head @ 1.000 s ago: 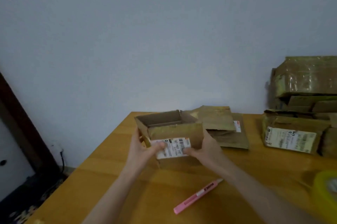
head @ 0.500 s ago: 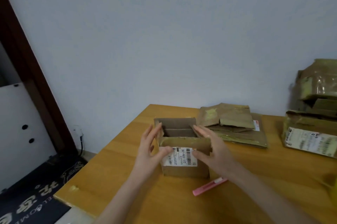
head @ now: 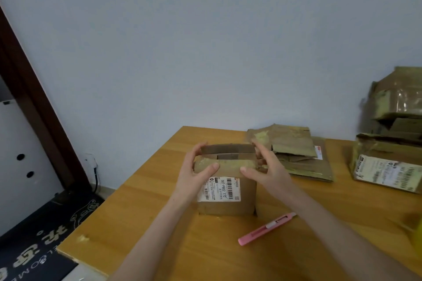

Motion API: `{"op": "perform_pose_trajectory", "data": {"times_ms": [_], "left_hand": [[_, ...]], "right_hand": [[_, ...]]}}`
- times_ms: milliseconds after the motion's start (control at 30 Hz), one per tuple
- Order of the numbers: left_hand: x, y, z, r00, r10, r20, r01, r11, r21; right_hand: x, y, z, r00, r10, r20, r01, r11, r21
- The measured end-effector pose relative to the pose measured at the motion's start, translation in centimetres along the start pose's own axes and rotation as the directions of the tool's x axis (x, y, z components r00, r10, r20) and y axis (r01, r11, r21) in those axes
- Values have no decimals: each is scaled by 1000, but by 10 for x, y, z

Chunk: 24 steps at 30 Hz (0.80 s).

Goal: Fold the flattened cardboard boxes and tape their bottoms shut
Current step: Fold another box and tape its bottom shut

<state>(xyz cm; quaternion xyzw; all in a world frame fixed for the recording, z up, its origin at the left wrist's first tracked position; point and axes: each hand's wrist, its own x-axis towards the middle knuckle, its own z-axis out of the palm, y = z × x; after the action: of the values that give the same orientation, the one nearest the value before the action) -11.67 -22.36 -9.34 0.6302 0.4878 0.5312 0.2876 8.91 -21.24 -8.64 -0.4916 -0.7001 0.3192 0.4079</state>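
Observation:
A small brown cardboard box (head: 226,208) with a white barcode label stands upright on the wooden table (head: 148,223), its top flaps partly folded in. My left hand (head: 194,174) grips the box's upper left edge, thumb on the taped near flap. My right hand (head: 266,171) holds the upper right edge the same way, thumb on that flap. Behind the box, a pile of flattened cardboard boxes (head: 294,143) lies flat. A pink utility knife (head: 266,228) lies on the table just right of the box's base.
Taped, assembled boxes (head: 388,166) are stacked at the right edge of the table. A blurred yellow roll (head: 418,235) shows at the far right. The table's left edge drops to a dark floor mat (head: 34,248) beside a dark door frame (head: 34,109).
The box has come down to stand on the table. My fingers have gone from straight beside the box to curved over its top edges, thumbs pressing the near flap down.

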Motion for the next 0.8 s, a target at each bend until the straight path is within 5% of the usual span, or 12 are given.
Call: {"op": "perform_pose_trajectory", "data": {"times_ms": [333,500,667,800], "left_hand": [[4,-12,10,999,-47,-4,47,997,59],[6,-15,9,997,-62,44,61,997,43],[11,0,19,977,-198,-75,183,967,-179],[16,14,33,952,-305,4,290,901,-321]], "right_hand": [[-1,-5,8,976,-108,187,194,823,-534],[4,-6,2,957,-53,285,223,766,-603],[-1,-14,-1,965,-39,261,183,810,-557],[-10,-15,-17,979,-49,200,159,800,-578]]}}
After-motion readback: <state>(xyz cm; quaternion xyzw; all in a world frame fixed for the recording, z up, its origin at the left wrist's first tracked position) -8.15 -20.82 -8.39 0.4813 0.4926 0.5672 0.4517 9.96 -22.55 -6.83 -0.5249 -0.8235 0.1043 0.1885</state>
